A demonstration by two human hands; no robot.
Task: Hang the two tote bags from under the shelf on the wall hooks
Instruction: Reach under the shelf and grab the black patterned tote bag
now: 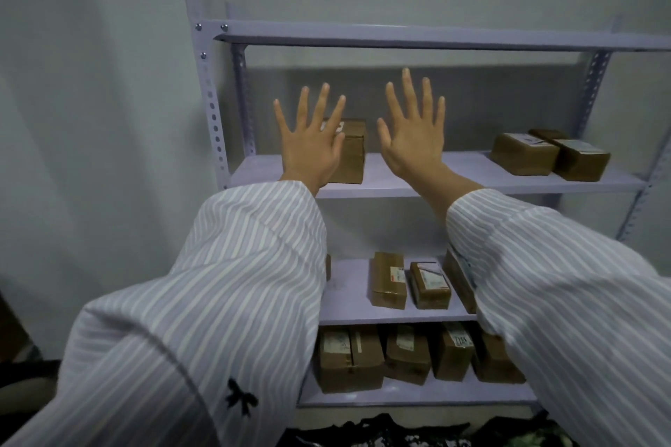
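My left hand [312, 141] and my right hand [414, 134] are both raised in front of the lilac metal shelf [417, 38], palms forward, fingers spread, holding nothing. Striped sleeves cover both forearms. Under the lowest shelf board, at the bottom edge of the view, lies dark patterned fabric [381, 434] with a greenish piece [537, 437] to its right; these look like the tote bags, mostly cut off by the frame. No wall hooks are in view.
Brown cardboard parcels stand on the shelf boards: one [350, 152] behind my left hand, two [548, 154] at the right, several on the lower boards [388, 281]. A white wall [90, 120] runs along the left.
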